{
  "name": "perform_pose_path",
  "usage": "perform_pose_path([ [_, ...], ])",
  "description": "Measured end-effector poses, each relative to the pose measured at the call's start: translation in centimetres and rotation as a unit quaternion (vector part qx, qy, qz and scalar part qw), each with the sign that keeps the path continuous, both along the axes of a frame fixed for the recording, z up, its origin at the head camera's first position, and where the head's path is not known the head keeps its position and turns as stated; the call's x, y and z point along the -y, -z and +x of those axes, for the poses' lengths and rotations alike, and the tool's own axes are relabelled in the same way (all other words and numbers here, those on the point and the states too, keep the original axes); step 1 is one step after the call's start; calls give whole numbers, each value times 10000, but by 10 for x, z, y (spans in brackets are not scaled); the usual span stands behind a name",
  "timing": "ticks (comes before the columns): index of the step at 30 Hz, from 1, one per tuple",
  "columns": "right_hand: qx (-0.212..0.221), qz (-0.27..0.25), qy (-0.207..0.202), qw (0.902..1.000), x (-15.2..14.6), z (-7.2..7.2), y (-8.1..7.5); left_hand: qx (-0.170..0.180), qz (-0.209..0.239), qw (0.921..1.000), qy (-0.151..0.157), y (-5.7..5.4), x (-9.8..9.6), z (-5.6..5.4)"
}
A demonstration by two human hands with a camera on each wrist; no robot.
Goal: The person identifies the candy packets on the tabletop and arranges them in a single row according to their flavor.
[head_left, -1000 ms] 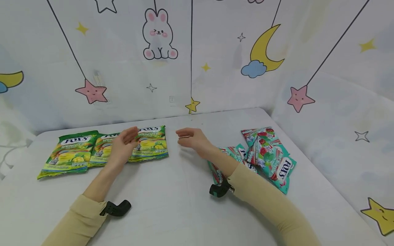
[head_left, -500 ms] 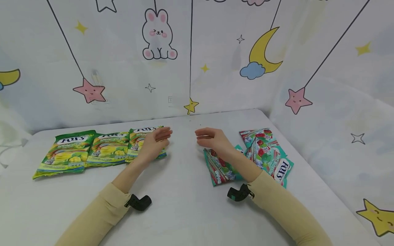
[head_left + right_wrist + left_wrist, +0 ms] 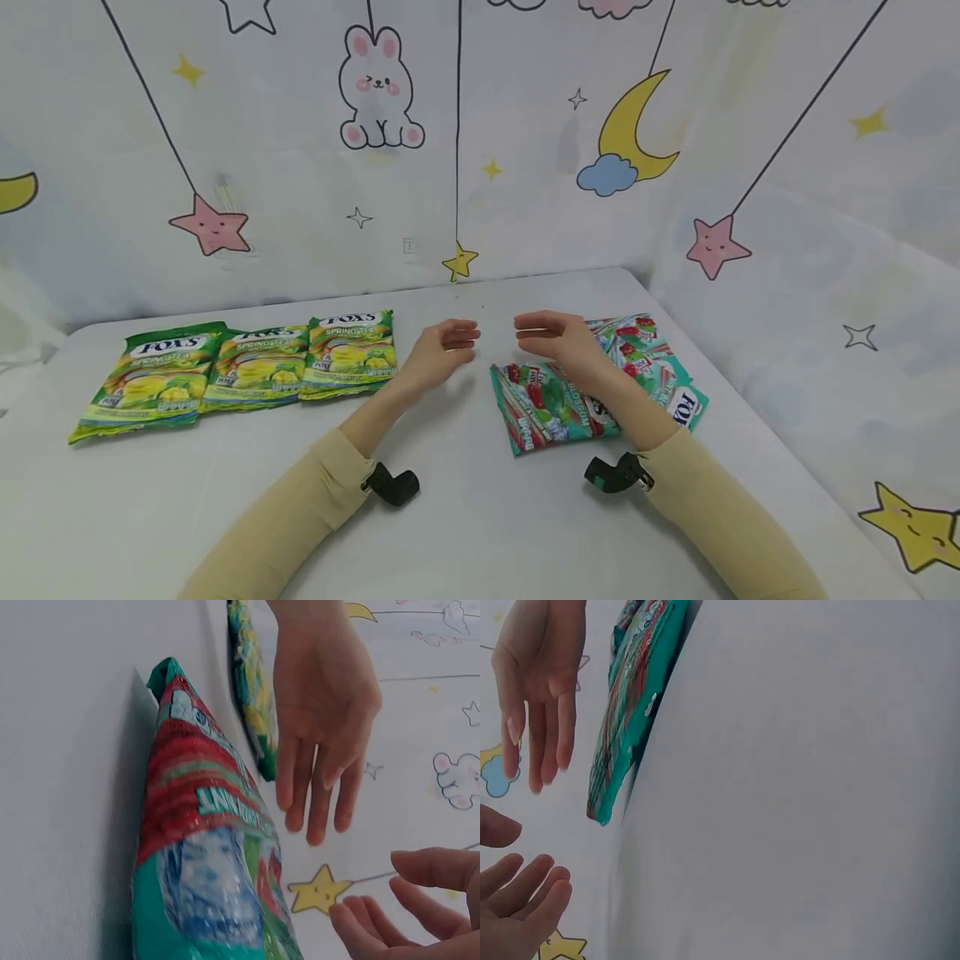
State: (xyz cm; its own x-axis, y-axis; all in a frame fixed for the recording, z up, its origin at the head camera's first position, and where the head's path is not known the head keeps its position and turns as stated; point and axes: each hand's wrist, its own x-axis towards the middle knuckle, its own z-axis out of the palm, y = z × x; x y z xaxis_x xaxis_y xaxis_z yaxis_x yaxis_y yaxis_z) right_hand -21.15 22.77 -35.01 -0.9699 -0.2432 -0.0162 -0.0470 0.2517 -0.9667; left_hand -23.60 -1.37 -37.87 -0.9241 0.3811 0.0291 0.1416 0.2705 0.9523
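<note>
Left hand (image 3: 441,352): fingers relaxed, nearly straight, holding nothing; raised above the table (image 3: 465,517).
Right hand (image 3: 564,340): fingers loosely extended, holding nothing; raised, facing the left hand across a gap.
Yellow-green bags (image 3: 258,371): three, in a row, left of the left hand.
Teal bags (image 3: 542,406): overlapping group, beneath and right of the right hand.
Backdrop (image 3: 300,167): cartoon-printed, beyond both hands.

Right fingers (image 3: 566,724) near teal packet (image 3: 636,697)
</note>
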Motion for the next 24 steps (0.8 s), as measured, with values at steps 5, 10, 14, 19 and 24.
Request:
perform_pose_path([
  [5,-14,224,110,9997,-25,-3,-3,-6,-21,9996,294,4,-26,-4],
  [10,154,314,114,9993,-44,-7,-7,208,-102,9976,654,4,-47,-8],
  [14,254,389,105,9989,-56,-11,-8,281,-242,9955,869,4,-62,-14],
  [19,345,360,2,9988,-66,-13,-9,208,-709,9905,1157,7,-76,-20],
  [24,458,333,-138,9983,-73,-14,-10,77,-1122,9860,1234,5,-87,-20],
])
